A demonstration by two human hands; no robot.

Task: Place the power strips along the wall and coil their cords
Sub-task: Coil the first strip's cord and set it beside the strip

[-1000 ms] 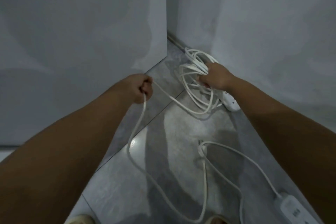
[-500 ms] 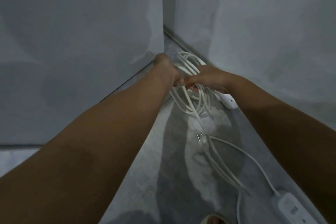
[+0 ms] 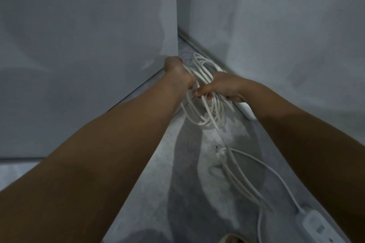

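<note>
A white coiled cord (image 3: 205, 112) hangs in several loops above the grey floor near the far corner. My right hand (image 3: 223, 87) grips the top of the coil. My left hand (image 3: 177, 71) is closed on a strand of the same cord, touching the coil's left side. A white power strip (image 3: 247, 111) lies along the right wall, mostly hidden behind my right wrist. A second white power strip (image 3: 320, 227) lies at the bottom right by the wall; its cord (image 3: 264, 165) runs up to a plug (image 3: 219, 149) on the floor.
Grey walls (image 3: 276, 35) close in on the left and right and meet in a narrow corner ahead. The floor (image 3: 177, 193) is a grey tiled strip between them. A light shoe tip (image 3: 231, 239) shows at the bottom edge.
My left hand has swung from the left, carrying the loose cord up to the coil held by my right hand. The slack strand that lay across the floor is now drawn in.
</note>
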